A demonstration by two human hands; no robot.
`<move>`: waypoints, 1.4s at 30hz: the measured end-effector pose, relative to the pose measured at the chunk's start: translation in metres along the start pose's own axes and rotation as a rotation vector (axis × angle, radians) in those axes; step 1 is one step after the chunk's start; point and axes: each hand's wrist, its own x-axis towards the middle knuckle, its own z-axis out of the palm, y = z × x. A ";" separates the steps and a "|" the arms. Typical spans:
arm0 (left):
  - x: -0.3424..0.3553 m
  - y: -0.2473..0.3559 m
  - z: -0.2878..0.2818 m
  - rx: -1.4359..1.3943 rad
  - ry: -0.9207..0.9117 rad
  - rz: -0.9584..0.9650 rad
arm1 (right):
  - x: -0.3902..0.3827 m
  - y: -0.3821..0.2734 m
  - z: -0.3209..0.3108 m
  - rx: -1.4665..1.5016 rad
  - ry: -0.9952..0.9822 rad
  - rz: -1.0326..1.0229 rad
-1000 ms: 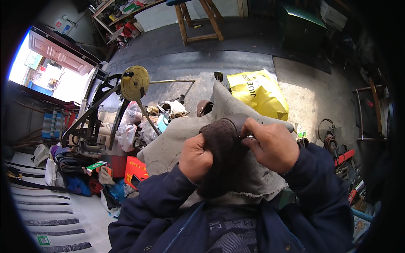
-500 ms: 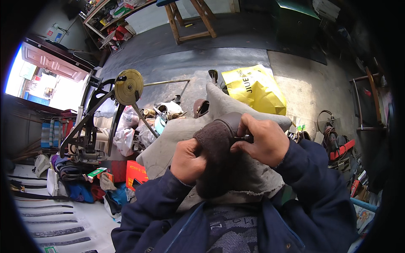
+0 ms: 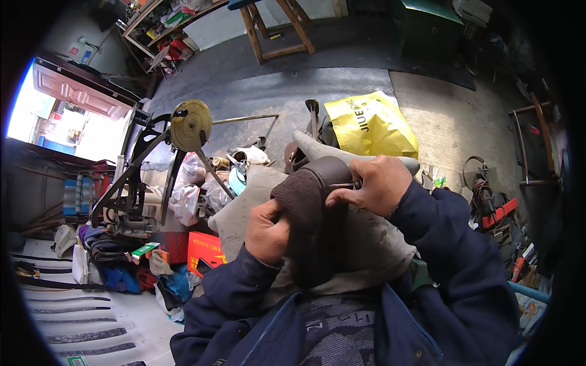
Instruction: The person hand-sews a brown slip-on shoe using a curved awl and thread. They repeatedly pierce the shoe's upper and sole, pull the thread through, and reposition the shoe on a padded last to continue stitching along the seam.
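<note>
A dark brown shoe (image 3: 304,194), fuzzy along one side and smooth at its rounded far end, rests over my lap. My left hand (image 3: 267,230) is closed on its left edge, fingers partly tucked inside. In my right hand (image 3: 379,184), thumb and fingers pinch an awl (image 3: 343,185). Its thin metal shaft runs leftward to the shoe's right edge; whether the tip has gone into the material is hidden. Beneath the shoe a stained grey cloth (image 3: 241,195) covers my knees.
At left stands a black hand-cranked sewing machine (image 3: 190,125) with a brass-coloured wheel. A yellow bag (image 3: 372,128) lies ahead, beside a metal post (image 3: 313,116). Plastic bags (image 3: 186,201) and a red box (image 3: 204,249) sit left; tools (image 3: 488,207) crowd the right. A wooden stool (image 3: 281,30) stands farther off.
More of the awl's shaft shows between my right hand and the shoe. Both hands and the shoe have shifted slightly left in view, and the grey cloth's far peak has dropped.
</note>
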 end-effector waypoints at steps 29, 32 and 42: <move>-0.009 0.018 0.012 0.108 0.047 -0.069 | -0.071 -0.025 0.020 1.044 0.038 -0.022; 0.007 0.018 0.017 0.062 -0.011 -0.042 | -0.060 -0.021 0.038 1.007 0.174 -0.140; 0.034 0.019 0.028 0.001 0.014 -0.182 | -0.056 0.010 0.078 1.050 0.330 -0.169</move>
